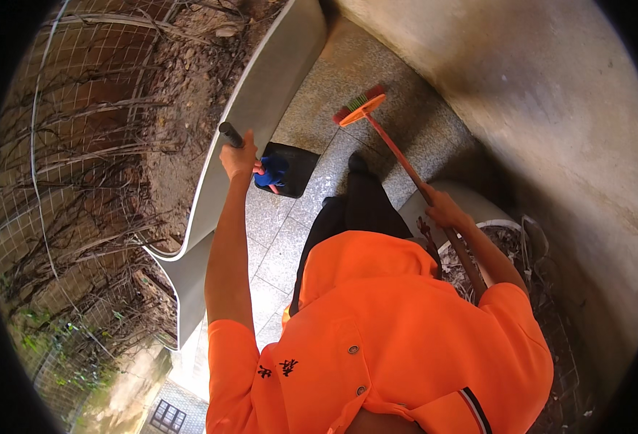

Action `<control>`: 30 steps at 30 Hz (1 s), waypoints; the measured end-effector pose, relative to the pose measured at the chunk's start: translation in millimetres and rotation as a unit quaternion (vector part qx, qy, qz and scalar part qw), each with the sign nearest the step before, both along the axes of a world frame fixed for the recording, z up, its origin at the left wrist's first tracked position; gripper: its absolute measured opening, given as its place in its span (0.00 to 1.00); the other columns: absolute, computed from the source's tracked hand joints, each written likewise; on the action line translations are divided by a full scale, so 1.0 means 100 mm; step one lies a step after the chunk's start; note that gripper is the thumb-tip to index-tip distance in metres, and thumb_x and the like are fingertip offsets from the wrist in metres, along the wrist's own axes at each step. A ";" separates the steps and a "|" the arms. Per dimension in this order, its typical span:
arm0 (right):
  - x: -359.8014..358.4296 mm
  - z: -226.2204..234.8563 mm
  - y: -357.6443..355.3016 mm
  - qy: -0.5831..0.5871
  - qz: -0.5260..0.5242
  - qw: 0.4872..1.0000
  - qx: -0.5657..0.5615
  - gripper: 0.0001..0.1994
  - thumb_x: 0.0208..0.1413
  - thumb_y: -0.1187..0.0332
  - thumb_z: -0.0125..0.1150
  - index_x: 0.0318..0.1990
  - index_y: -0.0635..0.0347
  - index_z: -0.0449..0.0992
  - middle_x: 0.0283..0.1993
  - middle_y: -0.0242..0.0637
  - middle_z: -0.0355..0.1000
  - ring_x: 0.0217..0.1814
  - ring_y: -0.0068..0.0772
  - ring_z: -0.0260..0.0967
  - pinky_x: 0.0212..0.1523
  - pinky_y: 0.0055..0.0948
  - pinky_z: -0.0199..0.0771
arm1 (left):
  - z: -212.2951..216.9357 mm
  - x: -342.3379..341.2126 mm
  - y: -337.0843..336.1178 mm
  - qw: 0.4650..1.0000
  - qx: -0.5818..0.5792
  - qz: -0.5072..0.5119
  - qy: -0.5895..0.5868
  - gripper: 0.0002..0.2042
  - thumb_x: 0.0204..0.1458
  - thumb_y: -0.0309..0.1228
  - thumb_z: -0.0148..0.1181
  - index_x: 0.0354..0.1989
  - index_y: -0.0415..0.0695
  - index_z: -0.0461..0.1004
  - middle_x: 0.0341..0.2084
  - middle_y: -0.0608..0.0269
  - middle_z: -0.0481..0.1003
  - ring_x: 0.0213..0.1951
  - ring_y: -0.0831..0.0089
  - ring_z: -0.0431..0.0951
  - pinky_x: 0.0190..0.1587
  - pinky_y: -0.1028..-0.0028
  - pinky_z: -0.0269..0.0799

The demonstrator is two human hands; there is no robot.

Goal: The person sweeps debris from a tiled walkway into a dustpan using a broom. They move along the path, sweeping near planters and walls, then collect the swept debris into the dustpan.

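Observation:
My left hand [239,155] is closed round the dark grip at the top of a long-handled dustpan. Below it, the flat black pan [303,173] is near the tiled floor; a bunched blue thing [272,171] with pinkish-red parts shows over its left side, its kind unclear. On my right, a push broom [398,155] slants down and away, with my right hand [448,210] wrapped round its reddish-brown pole. Its orange head [362,108] with red and green bristles points toward the far part of the walkway. The upper pole passes beside my right forearm.
A low curved wall [261,79] borders the walkway [279,267] on the left, with bare soil [181,108], dry vines and wire mesh beyond. A tall plastered wall [550,79] curves along the right. Close to my right side stands a round planter [467,202] holding dry stems.

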State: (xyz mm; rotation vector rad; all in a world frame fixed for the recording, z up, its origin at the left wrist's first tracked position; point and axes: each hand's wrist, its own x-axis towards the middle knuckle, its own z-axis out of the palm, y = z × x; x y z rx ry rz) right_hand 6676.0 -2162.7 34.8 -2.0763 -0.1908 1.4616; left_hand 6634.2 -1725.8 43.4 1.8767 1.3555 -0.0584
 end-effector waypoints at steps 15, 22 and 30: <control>-0.09 -0.02 -0.05 -0.053 0.079 0.995 0.018 0.32 0.40 0.78 0.43 0.59 0.54 0.51 0.29 0.54 0.68 0.20 0.44 0.70 0.23 0.38 0.72 | -0.69 -1.53 0.21 0.986 0.121 0.094 -0.072 0.21 0.46 0.41 0.57 0.11 0.35 0.68 0.06 0.56 0.68 0.07 0.71 0.69 0.10 0.74 0.65; -0.06 0.14 0.44 -0.063 0.265 0.961 0.045 0.37 0.39 0.78 0.44 0.62 0.45 0.47 0.24 0.54 0.68 0.23 0.50 0.69 0.28 0.42 0.69 | -0.34 -3.35 -0.06 0.905 0.009 0.389 -0.173 0.18 0.51 0.38 0.52 0.17 0.36 0.65 0.10 0.59 0.67 0.07 0.72 0.66 0.07 0.76 0.64; -0.51 0.09 1.86 0.057 0.461 0.885 0.034 0.38 0.40 0.77 0.44 0.63 0.41 0.43 0.26 0.54 0.69 0.28 0.50 0.70 0.31 0.42 0.69 | -0.25 -4.99 -0.84 0.814 0.075 0.545 -0.186 0.18 0.52 0.38 0.50 0.16 0.37 0.63 0.12 0.54 0.68 0.08 0.70 0.67 0.08 0.76 0.66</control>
